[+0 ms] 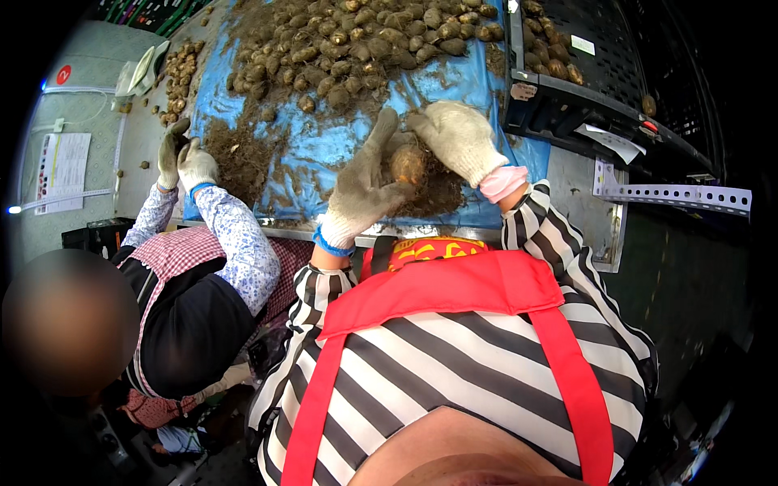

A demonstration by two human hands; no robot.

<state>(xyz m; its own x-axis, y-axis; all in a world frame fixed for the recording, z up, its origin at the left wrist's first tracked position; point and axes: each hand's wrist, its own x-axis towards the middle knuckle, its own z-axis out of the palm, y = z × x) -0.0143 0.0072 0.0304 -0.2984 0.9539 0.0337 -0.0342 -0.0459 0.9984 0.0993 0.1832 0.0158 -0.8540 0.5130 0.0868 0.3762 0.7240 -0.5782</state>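
Observation:
My left hand, in a dirty white knit glove with a blue cuff, cradles a brown, round taro tuber between its thumb and fingers. Just to the right, my right hand wears a similar glove with a pink cuff. Its fingers curl downward beside the tuber; whatever is under them is hidden. Both hands are over a blue plastic sheet strewn with dirt and root fibres. Beyond them lies a big heap of hairy taro tubers.
A black plastic crate with tubers stands at the right. To the left a co-worker's gloved hands meet over the table, near a smaller heap of tubers. A perforated metal strip juts out at the right. The metal table edge runs before me.

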